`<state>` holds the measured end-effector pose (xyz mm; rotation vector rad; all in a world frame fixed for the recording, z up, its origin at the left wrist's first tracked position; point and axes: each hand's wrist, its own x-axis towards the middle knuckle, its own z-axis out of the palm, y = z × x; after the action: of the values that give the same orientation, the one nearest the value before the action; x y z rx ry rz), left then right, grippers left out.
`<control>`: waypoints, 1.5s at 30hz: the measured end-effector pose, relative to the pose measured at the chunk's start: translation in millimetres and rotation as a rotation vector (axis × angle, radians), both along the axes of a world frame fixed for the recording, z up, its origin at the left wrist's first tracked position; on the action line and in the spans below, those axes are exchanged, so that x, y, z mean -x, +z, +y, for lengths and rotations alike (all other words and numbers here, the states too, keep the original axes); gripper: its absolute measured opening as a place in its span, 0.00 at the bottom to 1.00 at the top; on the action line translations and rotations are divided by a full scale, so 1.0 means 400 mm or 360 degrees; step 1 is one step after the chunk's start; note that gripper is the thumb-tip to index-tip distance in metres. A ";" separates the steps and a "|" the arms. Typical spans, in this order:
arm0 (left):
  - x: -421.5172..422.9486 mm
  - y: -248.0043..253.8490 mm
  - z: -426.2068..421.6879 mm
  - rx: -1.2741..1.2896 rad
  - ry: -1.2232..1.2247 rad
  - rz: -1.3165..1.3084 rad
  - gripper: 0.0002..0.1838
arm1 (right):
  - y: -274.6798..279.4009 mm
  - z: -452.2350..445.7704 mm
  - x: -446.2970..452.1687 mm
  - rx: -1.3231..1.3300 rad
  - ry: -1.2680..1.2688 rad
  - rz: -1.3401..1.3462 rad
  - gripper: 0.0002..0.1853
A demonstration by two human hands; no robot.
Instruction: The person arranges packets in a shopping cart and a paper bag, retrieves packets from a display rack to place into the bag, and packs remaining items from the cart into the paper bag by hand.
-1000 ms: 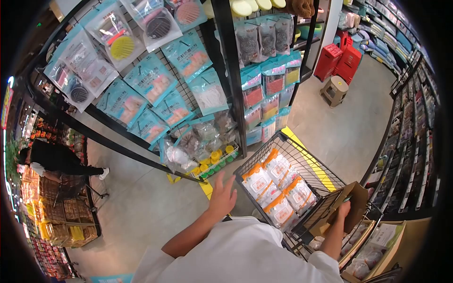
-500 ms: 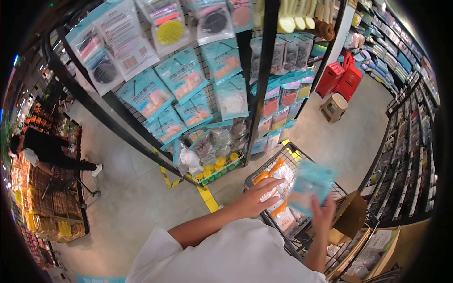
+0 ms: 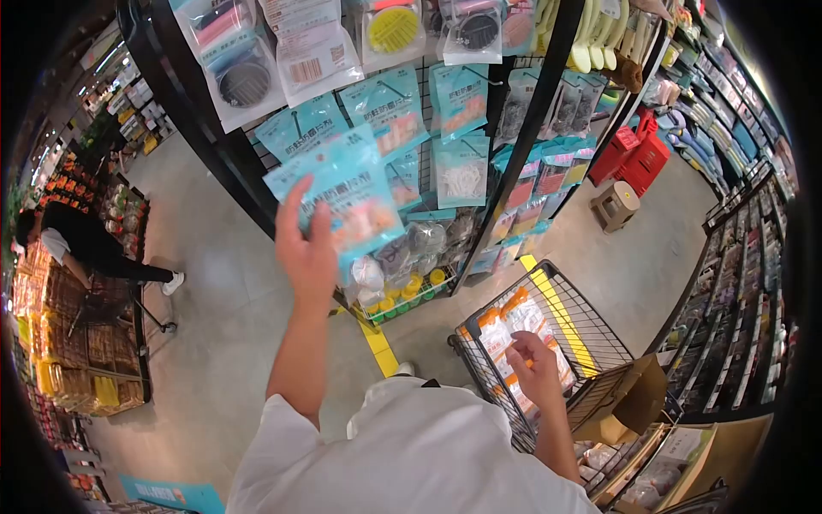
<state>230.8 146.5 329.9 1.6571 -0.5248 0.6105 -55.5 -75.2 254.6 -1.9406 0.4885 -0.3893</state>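
My left hand (image 3: 306, 244) is raised at the display rack, its fingers closed on the left side of a teal packet (image 3: 355, 201) with a picture of pale pink and white pieces on it. Similar teal packets (image 3: 385, 107) hang on hooks right behind it. Down to the right, my right hand (image 3: 535, 370) is over the shopping cart (image 3: 591, 313), fingers loosely bent and apart, with nothing visible in them. Below that hand, white-and-orange packages (image 3: 501, 330) lie in the cart.
An open cardboard box (image 3: 629, 398) stands at the cart's near right end. A stool (image 3: 615, 206) and red crates (image 3: 638, 154) are farther along the aisle. Stocked shelves (image 3: 728, 300) line the right side. A person (image 3: 86, 248) leans over a display at the left.
My left hand has moved from above the cart up to the rack and now holds a teal packet. The teal packet my right hand held over the cart is out of that hand.
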 end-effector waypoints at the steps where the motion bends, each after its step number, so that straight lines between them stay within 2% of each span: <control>1: -0.029 0.020 0.015 0.0049 0.0035 -0.0015 0.19 | -0.023 0.001 0.004 0.0010 -0.0007 0.0037 0.14; 8: -0.081 0.065 0.017 0.0204 0.0027 0.0041 0.17 | -0.030 0.016 0.025 -0.0105 -0.0080 0.0146 0.13; 11: -0.109 0.050 0.012 0.0179 0.0058 -0.0078 0.18 | -0.024 0.011 0.032 -0.0034 -0.0126 0.0119 0.12; 17: -0.143 0.030 -0.004 0.0073 0.0223 0.0007 0.17 | -0.060 -0.050 0.094 0.0011 -0.0250 0.0092 0.12; 18: -0.159 0.032 -0.004 -0.0106 0.0380 -0.0108 0.20 | -0.052 -0.065 0.108 0.0011 -0.0293 0.0127 0.12; 21: -0.216 0.020 -0.014 -0.0260 0.0559 -0.0201 0.22 | -0.096 -0.165 0.196 0.0127 -0.0651 0.0074 0.10; 23: -0.252 0.002 -0.015 -0.0336 0.0590 -0.0185 0.26 | -0.103 -0.257 0.281 0.0059 -0.0975 -0.0151 0.11; 26: -0.249 -0.010 -0.033 -0.0478 0.0674 -0.0039 0.30 | -0.109 -0.397 0.444 0.0582 -0.1430 0.0052 0.08; 27: -0.234 -0.025 -0.045 -0.0542 0.0777 -0.0173 0.31 | -0.116 -0.443 0.502 0.0758 -0.1573 0.0126 0.07; 29: -0.182 -0.066 -0.072 -0.0663 0.0988 -0.0441 0.32 | -0.177 -0.537 0.628 0.0950 -0.1604 0.0520 0.08; 30: -0.115 -0.058 -0.099 -0.0648 0.0935 -0.0376 0.35 | -0.218 -0.576 0.678 0.1043 -0.1609 0.0718 0.09; 32: 0.001 -0.093 -0.146 -0.0704 0.0601 -0.0497 0.35 | -0.302 -0.630 0.737 0.0872 -0.1484 0.1122 0.12; 35: 0.196 -0.235 -0.240 -0.0946 0.0230 -0.0079 0.35 | -0.528 -0.737 0.826 0.0492 -0.1282 0.1490 0.18; 37: 0.323 -0.349 -0.280 -0.1105 -0.0062 0.0158 0.34 | -0.741 -0.828 0.897 -0.0809 -0.1422 0.0999 0.20; 38: 0.386 -0.390 -0.293 -0.1149 -0.0243 0.0285 0.34 | -0.823 -0.840 0.920 -0.1004 -0.1472 0.0981 0.20; 40: 0.494 -0.389 -0.308 -0.1188 -0.0588 0.0626 0.35 | -0.846 -0.784 0.883 -0.0953 -0.1576 0.1088 0.19; 43: 0.581 -0.423 -0.300 -0.1319 -0.0761 0.0542 0.34 | -0.884 -0.729 0.847 -0.0905 -0.1689 0.1101 0.19; 45: 0.589 -0.425 -0.290 -0.1341 -0.0726 0.0578 0.33 | -0.895 -0.723 0.841 -0.0911 -0.1729 0.1087 0.19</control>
<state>-4.8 30.6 159.8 2.2548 -0.9267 -0.3072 -391.9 -364.2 -103.3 -1.0545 1.8841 -0.1904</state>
